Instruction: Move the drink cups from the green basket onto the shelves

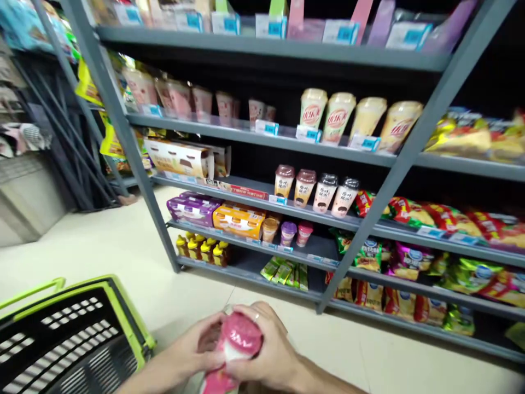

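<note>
Both hands are low in the head view, in front of the shelves. My left hand [191, 350] and my right hand [264, 347] grip a pink-and-white packaged drink cup [240, 336] between them. Its lower part is partly hidden by my fingers, and its label is too blurred to read. A ring shows on a finger of my right hand. To my left, just beside my left forearm, is a green-rimmed black plastic shopping basket [69, 342]. Its inside is not visible.
A grey metal store shelf unit [361, 230] stands ahead and right, stocked with milk-tea cups, yogurt drinks, yellow bottles and snack bags, with blue price tags. More racks stand at far left. A pale tiled floor [123, 257] lies between.
</note>
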The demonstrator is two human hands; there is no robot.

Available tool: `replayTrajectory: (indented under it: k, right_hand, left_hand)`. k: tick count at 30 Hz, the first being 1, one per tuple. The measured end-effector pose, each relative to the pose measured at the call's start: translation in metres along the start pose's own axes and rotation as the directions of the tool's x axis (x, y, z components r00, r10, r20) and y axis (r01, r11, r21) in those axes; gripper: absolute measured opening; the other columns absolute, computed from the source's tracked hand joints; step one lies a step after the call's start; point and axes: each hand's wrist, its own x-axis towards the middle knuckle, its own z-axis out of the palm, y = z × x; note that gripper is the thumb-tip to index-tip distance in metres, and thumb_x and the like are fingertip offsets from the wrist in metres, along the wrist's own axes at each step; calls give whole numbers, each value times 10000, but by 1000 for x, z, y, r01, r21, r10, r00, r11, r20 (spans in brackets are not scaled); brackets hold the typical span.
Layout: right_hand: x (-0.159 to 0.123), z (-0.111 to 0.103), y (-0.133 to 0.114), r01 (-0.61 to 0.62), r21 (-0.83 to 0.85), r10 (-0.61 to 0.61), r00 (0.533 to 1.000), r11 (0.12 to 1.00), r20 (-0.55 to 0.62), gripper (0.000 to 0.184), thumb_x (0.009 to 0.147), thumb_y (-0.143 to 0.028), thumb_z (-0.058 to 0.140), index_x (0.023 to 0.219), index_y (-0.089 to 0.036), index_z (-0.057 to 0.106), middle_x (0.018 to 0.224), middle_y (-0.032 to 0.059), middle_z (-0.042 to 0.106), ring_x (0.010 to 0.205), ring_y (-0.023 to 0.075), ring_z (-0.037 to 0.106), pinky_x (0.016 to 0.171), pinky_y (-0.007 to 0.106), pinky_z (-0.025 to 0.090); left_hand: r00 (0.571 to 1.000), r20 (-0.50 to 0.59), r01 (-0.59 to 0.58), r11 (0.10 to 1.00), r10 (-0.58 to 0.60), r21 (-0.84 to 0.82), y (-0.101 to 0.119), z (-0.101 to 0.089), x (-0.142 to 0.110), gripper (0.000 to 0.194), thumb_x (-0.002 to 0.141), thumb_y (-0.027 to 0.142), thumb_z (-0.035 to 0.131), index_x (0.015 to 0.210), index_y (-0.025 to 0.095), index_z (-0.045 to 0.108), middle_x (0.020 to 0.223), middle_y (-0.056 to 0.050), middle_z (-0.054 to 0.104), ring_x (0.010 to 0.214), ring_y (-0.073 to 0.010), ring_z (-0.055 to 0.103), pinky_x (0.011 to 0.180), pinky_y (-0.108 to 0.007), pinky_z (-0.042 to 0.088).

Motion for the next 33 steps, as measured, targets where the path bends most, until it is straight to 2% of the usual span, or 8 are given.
replayTrajectory:
  k: [3, 7, 9, 11, 13, 17, 22, 33]
  right_hand:
    - [7, -74, -10, 10, -32, -14, 989, 999, -147, 1073, 816, -662, 916, 1711, -214, 527, 1592, 137, 537, 1397, 242, 644, 1274, 382, 567]
    - [17, -187, -1, -97, -395, -101, 886, 913, -452, 989, 949, -713, 767, 1737, -188, 482, 1572, 140, 527, 1417, 212, 601, 1317, 392, 507]
    - [24, -230, 15, -167, -599, -157, 879, 783, -450, 1000, 909, -667, 811, 1718, -168, 500, 1531, 139, 545, 1397, 213, 594, 1325, 409, 483]
    - [33, -260, 31, -190, -720, -186, 894, 668, -408, 1015, 875, -588, 853, 1705, -138, 482, 1565, 151, 519, 1439, 211, 567, 1350, 392, 456]
    - [47, -282, 41, -263, -760, -195, 869, 594, -454, 956, 870, -529, 869, 1649, -119, 494, 1566, 151, 521, 1428, 190, 562, 1337, 348, 463]
    - [89, -311, 40, -381, -783, -222, 814, 492, -536, 881, 935, -596, 818, 1608, -116, 514, 1459, 141, 567, 1329, 187, 529, 1275, 347, 454]
    - [133, -316, 47, -374, -833, -240, 836, 407, -493, 815, 944, -432, 853, 1615, -102, 528, 1567, 164, 486, 1434, 213, 454, 1355, 352, 386]
    - [141, -304, 89, -457, -789, -188, 804, 411, -564, 773, 1024, -548, 744, 1581, -73, 498, 1596, 243, 412, 1382, 264, 542, 1277, 409, 493]
  left_hand:
    - [998, -31, -45, 989, 50, 138, -8, 5, 30, 715, 960, 793, 816, 1468, 301, 708, 1571, -121, 639, 1497, -376, 573, 1304, -505, 449]
    - [926, -377, 172, 854, 30, 491, -74, -55, 21, 767, 985, 865, 527, 1344, 223, 743, 1491, -177, 682, 1414, -390, 639, 1256, -513, 507]
    - [854, -497, 324, 590, 155, 740, -121, -98, 0, 783, 957, 693, 395, 1317, 95, 750, 1419, -280, 697, 1400, -464, 635, 1286, -563, 458]
    - [858, -494, 433, 320, 141, 843, -165, -134, -21, 927, 883, 624, 391, 1400, -83, 695, 1538, -365, 591, 1527, -542, 491, 1341, -601, 357]
    - [832, -552, 525, 242, 56, 816, -198, -158, -37, 962, 919, 610, 342, 1458, -132, 634, 1588, -384, 534, 1556, -520, 462, 1340, -568, 360]
    - [847, -529, 529, 199, -55, 825, -226, -178, -46, 962, 964, 611, 320, 1607, -65, 549, 1802, -287, 293, 1704, -460, 229, 1378, -600, 274]
    - [828, -535, 559, 176, -165, 810, -220, -169, -41, 1056, 924, 634, 317, 1664, -104, 468, 1829, -288, 217, 1727, -470, 129, 1392, -567, 257]
    - [822, -520, 558, 146, -230, 817, -190, -149, -42, 1042, 930, 599, 292, 1670, -116, 460, 1823, -294, 230, 1727, -463, 140, 1414, -506, 205]
